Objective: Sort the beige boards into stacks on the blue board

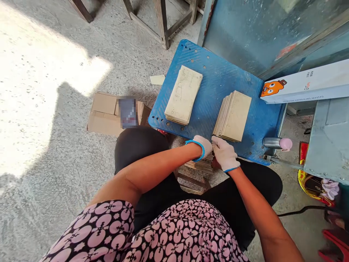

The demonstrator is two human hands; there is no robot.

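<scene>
My left hand (pixel 203 146), in a white knit glove with a blue cuff, is curled at the near edge of the blue table (pixel 208 87); its fingertips are hidden. Close beside it, my right hand (pixel 225 153), gloved alike, has its fingers bent together near the closest corner of the right stack of pale rectangular boards (pixel 237 112). What either hand holds cannot be made out. Below both hands, between my knees, is another stack of such boards (pixel 199 165), partly covered by the hands. A flatter, neater stack of pale boards (pixel 184 94) lies on the table's left side.
A steel flask with a pink lid (pixel 276 143) lies at the table's right corner. A long white box (pixel 308 83) rests behind it. On the floor at left are a cardboard box (pixel 105 114) and a pale loose piece (pixel 157 79). Wooden stool legs (pixel 162 25) stand beyond.
</scene>
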